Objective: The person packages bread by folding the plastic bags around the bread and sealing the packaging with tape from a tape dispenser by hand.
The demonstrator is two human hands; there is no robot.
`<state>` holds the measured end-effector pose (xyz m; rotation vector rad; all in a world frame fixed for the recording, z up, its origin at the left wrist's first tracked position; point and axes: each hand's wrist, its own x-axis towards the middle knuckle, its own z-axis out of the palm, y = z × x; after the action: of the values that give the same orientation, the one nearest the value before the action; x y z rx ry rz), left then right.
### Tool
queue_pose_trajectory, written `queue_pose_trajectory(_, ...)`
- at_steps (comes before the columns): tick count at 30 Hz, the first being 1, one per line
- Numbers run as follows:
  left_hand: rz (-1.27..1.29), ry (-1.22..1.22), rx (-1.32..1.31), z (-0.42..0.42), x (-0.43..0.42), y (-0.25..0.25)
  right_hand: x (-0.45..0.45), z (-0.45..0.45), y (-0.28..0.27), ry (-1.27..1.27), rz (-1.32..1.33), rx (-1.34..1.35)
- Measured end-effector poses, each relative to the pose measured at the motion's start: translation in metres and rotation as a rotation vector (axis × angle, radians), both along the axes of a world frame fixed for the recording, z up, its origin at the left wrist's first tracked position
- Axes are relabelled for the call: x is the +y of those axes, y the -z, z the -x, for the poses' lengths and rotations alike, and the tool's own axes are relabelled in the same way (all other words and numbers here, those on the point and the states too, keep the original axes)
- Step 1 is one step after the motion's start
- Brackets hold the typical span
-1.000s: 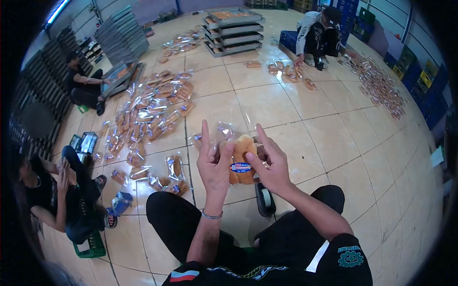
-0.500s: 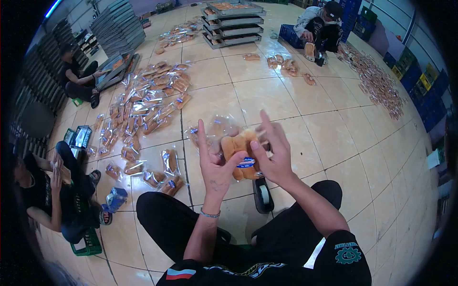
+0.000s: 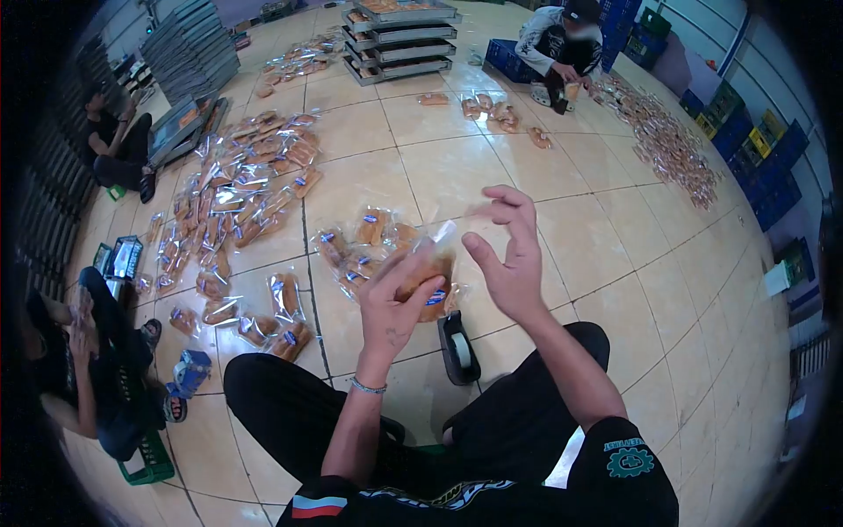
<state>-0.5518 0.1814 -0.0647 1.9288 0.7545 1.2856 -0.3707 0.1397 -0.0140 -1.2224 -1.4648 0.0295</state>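
Note:
My left hand [image 3: 392,303] grips a clear bag of bread [image 3: 436,283] with a blue label, its thumb over the front of the bag. To the right of the bag, my right hand [image 3: 507,250] is raised with fingers apart, holding nothing. Just below the bag, a black tape dispenser [image 3: 459,350] with a pale roll stands on the tiled floor. Several bagged breads [image 3: 332,247] lie on the floor beyond and to the left of my left hand.
A large heap of bagged bread [image 3: 250,189] covers the floor at left. Stacked metal trays [image 3: 399,42] stand at the back. Three other people sit around: one at right rear [image 3: 565,53], two at left. Small packets [image 3: 663,140] are spread at right.
My right hand has let go of the bread bag and moved up and right. The bag, now in my left hand alone, has turned and tilted. The camera view has shifted right.

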Motion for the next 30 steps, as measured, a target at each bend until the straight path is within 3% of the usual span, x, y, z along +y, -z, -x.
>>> queue_pose_trajectory(1, 0.001, -0.007, -0.007, -0.003, -0.002, 0.001, -0.001, 0.008, 0.005, -0.007, 0.001, -0.007)
queue_pose_trajectory(3, 0.398, 0.035, -0.412, -0.009, -0.004, 0.000, -0.002, 0.024, 0.017, -0.044, 0.163, 0.412)
queue_pose_trajectory(6, 0.500, 0.069, -0.538, -0.008, -0.006, -0.007, 0.001, 0.031, 0.042, -0.173, 0.300, 0.251)
queue_pose_trajectory(8, 0.445, 0.056, -0.488, -0.007, -0.004, -0.003, 0.005, 0.033, 0.046, -0.249, 0.296, 0.327)
queue_pose_trajectory(11, 0.389, 0.054, -0.424, -0.004, -0.005, 0.001, 0.004, 0.035, 0.035, -0.229, 0.254, 0.234)
queue_pose_trajectory(14, 0.295, 0.039, -0.377, -0.001, -0.003, -0.002, 0.009, 0.035, 0.039, -0.260, 0.257, 0.319)
queue_pose_trajectory(15, 0.215, 0.017, -0.342, 0.000, -0.004, -0.004, 0.010, 0.034, 0.044, -0.315, 0.305, 0.464)
queue_pose_trajectory(17, 0.292, -0.006, -0.341, 0.004, -0.008, -0.013, 0.009, 0.033, 0.042, -0.381, 0.370, 0.679)
queue_pose_trajectory(18, 0.364, -0.036, -0.347, 0.005, -0.010, -0.015, 0.008, 0.030, 0.040, -0.378, 0.372, 0.687)
queue_pose_trajectory(20, 0.391, -0.078, -0.395, 0.004, -0.012, -0.014, 0.006, 0.025, 0.037, -0.381, 0.368, 0.408)
queue_pose_trajectory(24, 0.444, -0.101, -0.562, -0.002, -0.013, -0.018, 0.003, 0.029, 0.031, -0.374, 0.433, 0.554)
queue_pose_trajectory(27, 0.424, -0.112, -0.537, 0.000, -0.009, -0.015, 0.007, 0.026, 0.035, -0.468, 0.330, 0.645)
queue_pose_trajectory(29, 0.409, -0.119, -0.501, 0.002, -0.010, -0.015, 0.004, 0.021, 0.031, -0.512, 0.570, 0.721)
queue_pose_trajectory(30, 0.393, -0.127, -0.464, 0.002, -0.010, -0.017, 0.006, 0.019, 0.033, -0.514, 0.568, 0.721)
